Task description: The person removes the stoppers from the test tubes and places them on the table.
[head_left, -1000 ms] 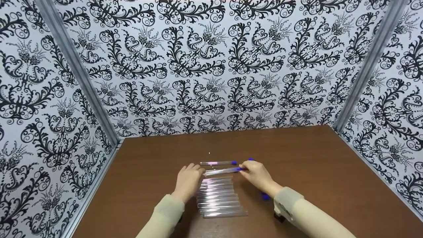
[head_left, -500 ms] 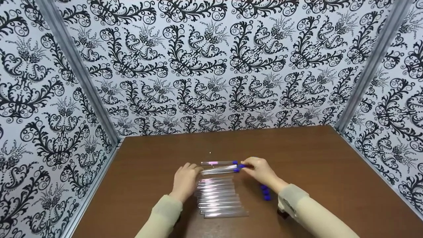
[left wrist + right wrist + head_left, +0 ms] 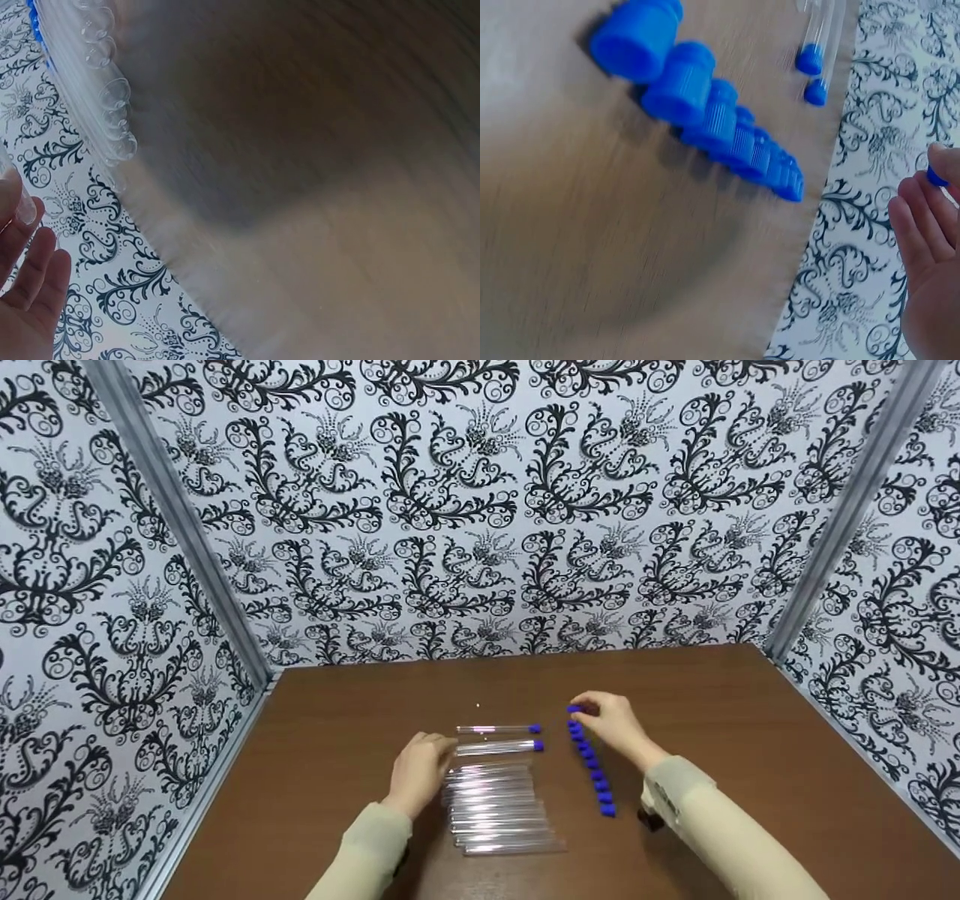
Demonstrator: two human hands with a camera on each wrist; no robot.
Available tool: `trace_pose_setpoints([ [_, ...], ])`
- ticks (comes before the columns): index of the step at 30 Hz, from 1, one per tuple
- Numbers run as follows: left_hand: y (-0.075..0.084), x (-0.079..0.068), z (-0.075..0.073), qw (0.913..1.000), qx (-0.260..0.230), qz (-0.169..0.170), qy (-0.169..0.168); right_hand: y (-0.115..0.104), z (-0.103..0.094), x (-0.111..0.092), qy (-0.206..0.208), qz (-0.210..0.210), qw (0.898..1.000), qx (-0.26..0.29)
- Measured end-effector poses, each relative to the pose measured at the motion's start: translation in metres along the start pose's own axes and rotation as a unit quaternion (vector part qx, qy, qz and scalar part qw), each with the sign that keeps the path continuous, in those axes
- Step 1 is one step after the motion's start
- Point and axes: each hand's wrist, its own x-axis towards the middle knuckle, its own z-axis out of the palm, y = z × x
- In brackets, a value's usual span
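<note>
My left hand [image 3: 421, 772] pinches the rounded end of a clear test tube [image 3: 27, 210] between thumb and fingers. Beside that hand in the head view, a test tube with a blue cap [image 3: 538, 745] points to the right; overlap hides which tube is which. Farther back lies another capped test tube [image 3: 491, 729]. At the far end of a row of blue caps [image 3: 591, 763], my right hand [image 3: 616, 726] pinches a blue cap [image 3: 934, 177] between thumb and fingertips. Several uncapped clear test tubes [image 3: 495, 810] lie side by side nearer to me.
The brown table [image 3: 697, 697] meets patterned black-and-white panels [image 3: 480, 585] at the back and sides. Grey metal posts [image 3: 251, 649] stand at its back corners. Between the uncapped tubes and the cap row is a strip of tabletop.
My right hand has moved from the tube ends, rightward and back, to the far end of the cap row, uncovering most of the row. The left hand has shifted slightly left.
</note>
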Motion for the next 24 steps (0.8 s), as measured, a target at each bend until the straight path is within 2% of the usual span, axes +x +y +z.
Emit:
trace_pose_setpoints([
  [7, -0.002, -0.004, 0.009, 1.0, 0.001, 0.0, 0.003, 0.019, 0.003, 0.001, -0.006, 0.03, 0.999, -0.019],
  [12, -0.005, -0.006, 0.014, 1.0, 0.001, -0.003, -0.001, 0.026, 0.007, 0.004, -0.01, 0.054, 0.998, -0.011],
  [18, -0.007, -0.007, 0.015, 0.9987, 0.004, -0.031, -0.04, 0.029, 0.013, 0.011, -0.036, 0.067, 0.997, -0.031],
  [24, -0.008, -0.001, 0.015, 0.9963, 0.009, -0.053, -0.067, 0.034, 0.016, 0.017, -0.048, 0.082, 0.994, -0.046],
])
